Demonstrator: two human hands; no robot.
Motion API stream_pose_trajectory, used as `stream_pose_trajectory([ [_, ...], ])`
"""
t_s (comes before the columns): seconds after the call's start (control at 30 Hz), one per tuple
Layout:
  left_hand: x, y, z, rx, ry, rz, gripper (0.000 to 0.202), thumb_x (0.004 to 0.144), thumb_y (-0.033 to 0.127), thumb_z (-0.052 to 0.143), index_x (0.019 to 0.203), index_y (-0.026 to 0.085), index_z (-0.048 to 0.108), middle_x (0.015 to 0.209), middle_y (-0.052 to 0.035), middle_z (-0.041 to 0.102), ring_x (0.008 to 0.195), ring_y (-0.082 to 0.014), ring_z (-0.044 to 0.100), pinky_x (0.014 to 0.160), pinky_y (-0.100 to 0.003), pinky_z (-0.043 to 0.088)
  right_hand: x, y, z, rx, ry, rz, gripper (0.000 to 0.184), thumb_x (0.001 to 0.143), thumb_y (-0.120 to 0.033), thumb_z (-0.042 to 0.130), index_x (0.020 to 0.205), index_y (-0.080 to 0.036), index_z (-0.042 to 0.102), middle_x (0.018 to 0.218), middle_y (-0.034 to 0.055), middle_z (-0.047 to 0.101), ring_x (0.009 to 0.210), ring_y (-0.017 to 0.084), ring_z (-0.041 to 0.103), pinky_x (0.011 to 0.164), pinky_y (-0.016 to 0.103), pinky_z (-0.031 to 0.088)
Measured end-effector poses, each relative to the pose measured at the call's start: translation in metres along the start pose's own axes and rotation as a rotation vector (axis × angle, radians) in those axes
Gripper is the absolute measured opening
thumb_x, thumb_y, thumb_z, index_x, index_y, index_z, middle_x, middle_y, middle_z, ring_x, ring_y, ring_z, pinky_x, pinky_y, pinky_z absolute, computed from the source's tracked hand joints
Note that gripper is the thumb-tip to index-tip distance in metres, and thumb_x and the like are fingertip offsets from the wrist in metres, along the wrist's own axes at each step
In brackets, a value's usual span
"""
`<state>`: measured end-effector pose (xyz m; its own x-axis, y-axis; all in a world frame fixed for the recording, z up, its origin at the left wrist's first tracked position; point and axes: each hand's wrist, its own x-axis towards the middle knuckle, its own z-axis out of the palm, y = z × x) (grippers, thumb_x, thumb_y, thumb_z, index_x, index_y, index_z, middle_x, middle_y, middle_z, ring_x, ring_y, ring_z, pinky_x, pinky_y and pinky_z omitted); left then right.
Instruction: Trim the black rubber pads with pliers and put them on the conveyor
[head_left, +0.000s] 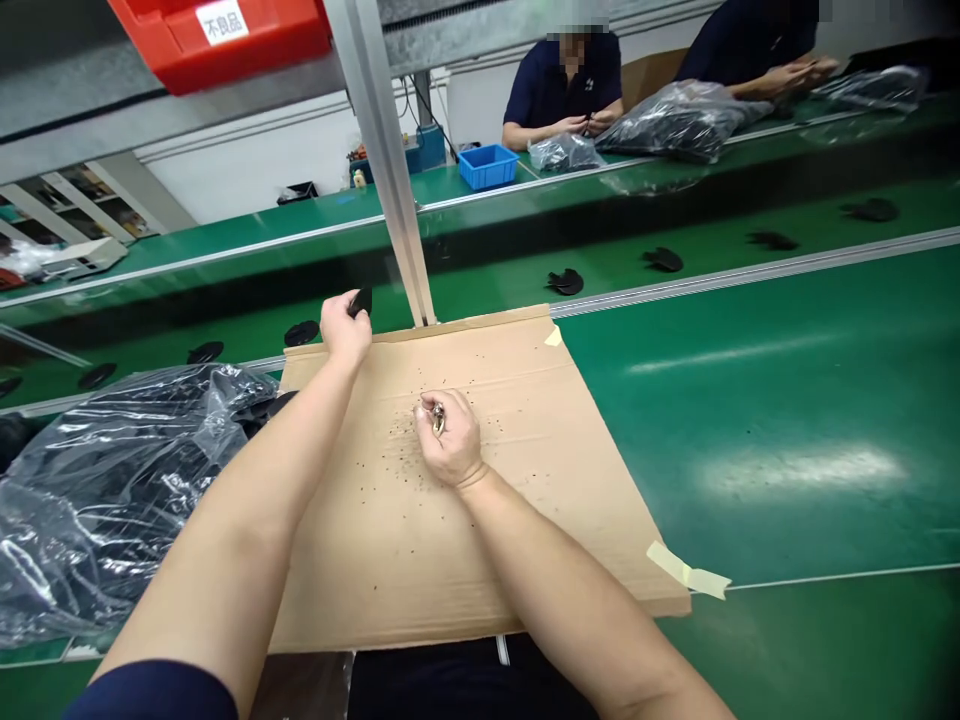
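Observation:
My left hand (345, 328) reaches past the far edge of a taped-down cardboard sheet (525, 480) and grips a small black part (361, 301) over the conveyor belt. Over the middle of the cardboard, my right hand (448, 438) is curled shut around a small metal tool (437, 418), of which only the shiny tip shows. Tiny dark specks are scattered across the cardboard around that hand.
A clear plastic bag of black parts (97, 480) lies at my left. Several black parts (566, 282) ride the green belt beyond an upright metal post (390, 170). Two people work across the belt beside more bags and a blue bin (487, 165). A red bin (225, 40) hangs overhead.

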<state>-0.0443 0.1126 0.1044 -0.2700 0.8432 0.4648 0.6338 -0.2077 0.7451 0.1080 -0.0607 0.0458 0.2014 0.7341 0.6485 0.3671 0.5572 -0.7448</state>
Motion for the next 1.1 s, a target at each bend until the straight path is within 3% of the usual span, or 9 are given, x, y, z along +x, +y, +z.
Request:
stream_pose_trajectory([
  [0.1,0.016,0.007,0.014,0.038,-0.152,-0.033,0.056,0.059,0.005,0.064,0.113,0.018,0.065,0.120,-0.0100,0.057,0.105,-0.0276,0.057,0.098,-0.041,0.043,0.002,0.000,-0.002,0.002,0.001,-0.019,0.014,0.085,-0.026,0.052,0.096,-0.019,0.058,0.086,0.0079,0.061,0.084,0.022,0.057,0.081,0.037,0.048],
  [0.2,0.002,0.009,0.021,-0.069,-0.089,-0.162,0.056,0.059,0.005,0.062,0.114,0.016,0.063,0.118,-0.0110,0.059,0.102,-0.0255,0.059,0.094,-0.040,0.045,0.003,0.001,-0.005,0.015,0.028,-0.009,0.014,0.085,-0.026,0.052,0.096,-0.019,0.058,0.085,0.0079,0.061,0.082,0.022,0.057,0.080,0.037,0.048],
  [0.3,-0.034,0.009,0.013,-0.220,-0.037,-0.256,0.043,0.064,0.010,0.061,0.106,0.015,0.064,0.109,-0.0099,0.063,0.094,-0.0207,0.061,0.088,-0.034,0.047,0.003,0.000,-0.006,0.036,0.051,0.026,0.014,0.085,-0.026,0.052,0.096,-0.019,0.057,0.085,0.0074,0.060,0.082,0.021,0.057,0.080,0.036,0.048],
  [0.47,-0.112,0.014,-0.028,-0.382,-0.195,-0.312,0.037,0.065,0.022,0.067,0.102,0.016,0.063,0.105,-0.0083,0.064,0.074,-0.0139,0.060,0.059,-0.023,0.045,0.010,0.001,-0.004,0.087,0.146,0.178,0.015,0.085,-0.027,0.052,0.097,-0.019,0.056,0.088,0.0073,0.061,0.082,0.019,0.059,0.079,0.033,0.049],
  [0.57,-0.144,0.012,-0.046,-0.527,-0.212,-0.376,0.040,0.064,0.029,0.072,0.100,0.014,0.061,0.092,-0.0059,0.064,0.059,-0.0090,0.055,0.047,-0.019,0.037,0.034,0.012,-0.011,0.003,0.050,0.143,0.014,0.084,-0.026,0.052,0.095,-0.018,0.057,0.090,0.0078,0.061,0.086,0.020,0.059,0.082,0.033,0.049],
  [0.67,-0.162,0.003,-0.049,-0.554,-0.072,-0.381,0.040,0.066,0.033,0.073,0.097,0.013,0.061,0.077,-0.0016,0.059,0.053,-0.0071,0.051,0.044,-0.017,0.035,0.075,0.040,-0.032,-0.237,-0.098,0.064,0.015,0.083,-0.025,0.054,0.095,-0.017,0.060,0.092,0.0078,0.061,0.092,0.022,0.057,0.085,0.035,0.047],
  [0.77,-0.174,-0.007,-0.043,-0.474,0.031,-0.290,0.035,0.069,0.031,0.071,0.097,0.013,0.061,0.077,-0.0017,0.059,0.059,-0.0079,0.053,0.053,-0.019,0.044,0.122,0.083,-0.064,-0.567,-0.193,0.114,0.017,0.084,-0.021,0.056,0.099,-0.014,0.061,0.100,0.0099,0.059,0.096,0.023,0.054,0.088,0.036,0.045],
  [0.97,-0.183,-0.009,-0.039,-0.292,0.003,0.008,0.024,0.074,0.020,0.068,0.097,0.014,0.065,0.079,-0.0031,0.062,0.065,-0.0104,0.057,0.061,-0.022,0.050,0.199,0.165,-0.123,-0.843,-0.350,0.331,0.020,0.077,-0.014,0.061,0.095,-0.006,0.066,0.122,0.0150,0.050,0.101,0.019,0.052,0.092,0.036,0.037],
  [1.1,-0.183,-0.004,-0.040,-0.239,-0.046,0.132,0.022,0.076,0.016,0.066,0.098,0.015,0.065,0.079,-0.0027,0.061,0.065,-0.0104,0.057,0.059,-0.022,0.049,0.236,0.198,-0.129,-0.848,-0.419,0.444,0.012,0.076,-0.008,0.056,0.073,0.000,0.063,0.101,0.0132,0.059,0.100,0.018,0.053,0.087,0.034,0.037],
])
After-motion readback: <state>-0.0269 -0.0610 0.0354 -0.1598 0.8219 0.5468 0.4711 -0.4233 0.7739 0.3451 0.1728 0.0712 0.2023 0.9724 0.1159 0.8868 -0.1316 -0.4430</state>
